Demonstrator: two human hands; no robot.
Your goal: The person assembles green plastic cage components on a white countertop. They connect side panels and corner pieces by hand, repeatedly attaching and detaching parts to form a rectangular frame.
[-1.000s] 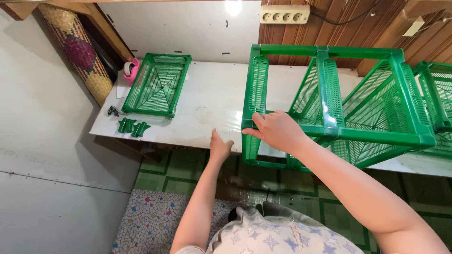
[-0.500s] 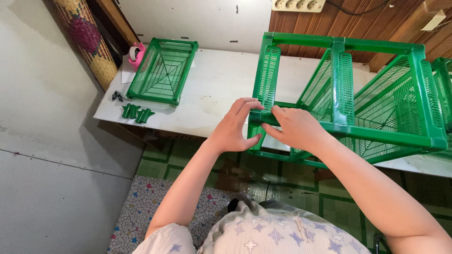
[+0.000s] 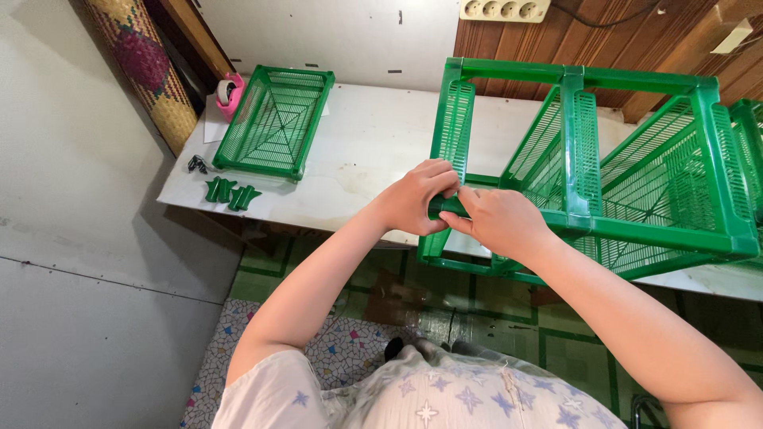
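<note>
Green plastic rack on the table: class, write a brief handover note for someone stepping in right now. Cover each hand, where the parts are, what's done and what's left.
Left hand and right hand together grip a small green piece at the near corner post of the green rack, which lies on its side on the white table.
Done: rack frame and shelves joined.
Left: one loose green tray, several small green pieces and dark screws unused at the table's left end.

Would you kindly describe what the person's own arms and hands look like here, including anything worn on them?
Both arms are bare from the upper arm down. The left hand and right hand wear no gloves, and no rings, watch or bracelet show. The only clothing in view is a short-sleeved pale top printed with small blue-grey star or flower shapes; its left sleeve ends at the upper arm.
</note>
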